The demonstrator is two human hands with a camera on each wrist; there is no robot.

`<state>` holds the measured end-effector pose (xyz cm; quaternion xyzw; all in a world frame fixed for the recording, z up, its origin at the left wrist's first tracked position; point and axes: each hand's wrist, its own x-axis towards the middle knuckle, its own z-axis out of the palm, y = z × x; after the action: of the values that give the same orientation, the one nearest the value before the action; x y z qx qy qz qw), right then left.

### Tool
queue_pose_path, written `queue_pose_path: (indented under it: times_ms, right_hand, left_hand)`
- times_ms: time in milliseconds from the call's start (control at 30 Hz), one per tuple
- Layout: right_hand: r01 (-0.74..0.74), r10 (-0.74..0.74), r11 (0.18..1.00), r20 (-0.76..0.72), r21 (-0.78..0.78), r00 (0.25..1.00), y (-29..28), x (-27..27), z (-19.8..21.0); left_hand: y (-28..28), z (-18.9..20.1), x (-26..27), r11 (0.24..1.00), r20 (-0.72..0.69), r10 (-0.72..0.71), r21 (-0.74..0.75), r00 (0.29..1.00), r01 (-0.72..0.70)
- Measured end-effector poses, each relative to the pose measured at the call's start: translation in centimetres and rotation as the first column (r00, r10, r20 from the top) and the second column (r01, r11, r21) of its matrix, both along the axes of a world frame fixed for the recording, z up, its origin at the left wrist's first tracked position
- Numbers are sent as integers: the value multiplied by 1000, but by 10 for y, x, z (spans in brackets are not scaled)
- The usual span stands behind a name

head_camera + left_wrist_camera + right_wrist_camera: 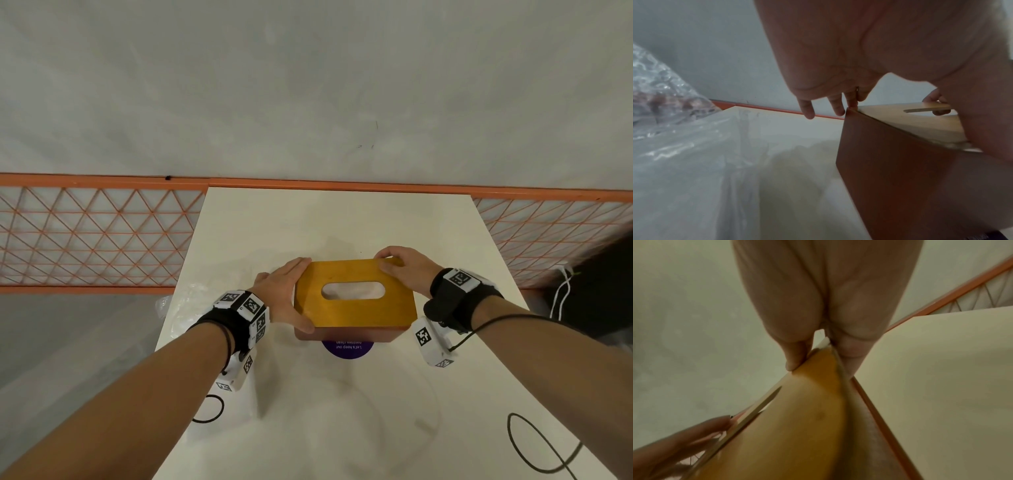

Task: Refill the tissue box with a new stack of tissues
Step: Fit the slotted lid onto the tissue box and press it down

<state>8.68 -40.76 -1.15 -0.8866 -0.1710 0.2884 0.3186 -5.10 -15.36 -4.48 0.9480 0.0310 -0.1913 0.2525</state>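
The wooden tissue box [356, 318] stands mid-table, with a yellow lid [920, 123] that has an oval slot, and red-brown sides [890, 162]. My left hand [286, 294] holds its left end, thumb at the near corner and fingers [807, 112] at the far corner. My right hand [400, 265] pinches the lid's [797, 418] far right corner, thumb on top. In the right wrist view my right hand [818, 305] shows a gap under that corner. Something pale shows through the slot; I cannot tell what it is.
The white table [342, 219] carries crumpled clear plastic wrap [178, 301] at its left edge and a purple round sticker [347, 349] just in front of the box. Black cable loops [534, 445] lie near the front. An orange mesh fence [96, 236] runs behind the table.
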Motion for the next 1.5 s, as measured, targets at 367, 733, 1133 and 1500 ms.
queue_pose_path:
  times_ms: [367,733,1133,1500]
  right_hand:
    - [-104,175,951,232,-290,957,8,-4,-9]
    - [156,-142,984,160,-81,977,-31,0,-22]
    - [235,-232,972,213,11,949,-24,1,-28]
    - [-178,163,982,-186,-66,969,-52,-10,-20]
  left_hand:
    - [-5,5,1,1000,28,-3,0,1000,3]
    - [-7,7,1,996,21,18,-89,1000,-16]
    - [-7,10,4,997,18,-7,-72,1000,8]
    - [-10,8,4,998,11,-8,-61,1000,8]
